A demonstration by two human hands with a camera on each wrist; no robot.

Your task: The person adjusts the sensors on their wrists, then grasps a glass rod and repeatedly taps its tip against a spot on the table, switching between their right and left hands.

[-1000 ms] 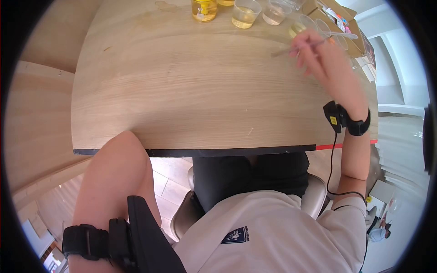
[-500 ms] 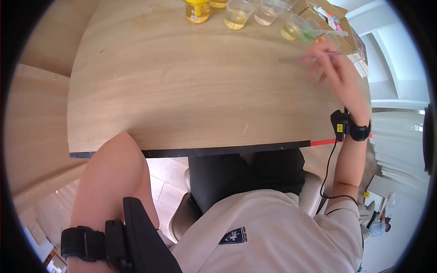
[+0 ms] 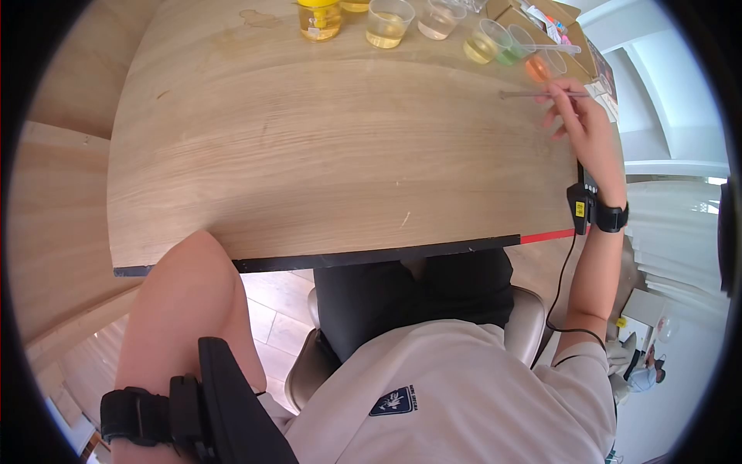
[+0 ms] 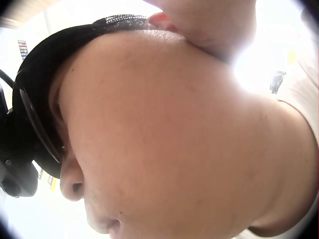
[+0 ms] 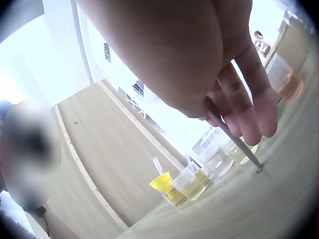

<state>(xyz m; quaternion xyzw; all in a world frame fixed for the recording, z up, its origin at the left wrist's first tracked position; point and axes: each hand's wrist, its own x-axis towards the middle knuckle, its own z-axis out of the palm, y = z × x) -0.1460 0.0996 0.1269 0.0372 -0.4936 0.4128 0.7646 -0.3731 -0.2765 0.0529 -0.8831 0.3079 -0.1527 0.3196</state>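
My right hand [image 3: 589, 127] pinches a thin grey rod [image 3: 533, 94] between thumb and fingers, near the table's right side. The rod's small rounded tip points left, and in the right wrist view the rod [image 5: 238, 138] slants down to close over the tabletop. Just beyond the hand stands a clear cup of orange liquid [image 3: 536, 68], beside cups of green liquid [image 3: 510, 54] and pale yellow liquid [image 3: 481, 51]. My left arm is bent up with its elbow on the table edge. Part of my left hand [image 4: 214, 25] rests by the head; its fingers are hidden.
Farther left stand more clear cups [image 3: 386, 35] and a container with a yellow funnel [image 3: 318, 15]. A white plastic utensil [image 3: 558, 49] lies across the right-hand cups. Behind them is an open cardboard box [image 3: 510, 14]. A cable [image 3: 560, 286] trails from my right wrist.
My right hand has moved right and slightly nearer with the rod, uncovering the green and orange cups. The table and cups shift left in view; the left arm stays bent.
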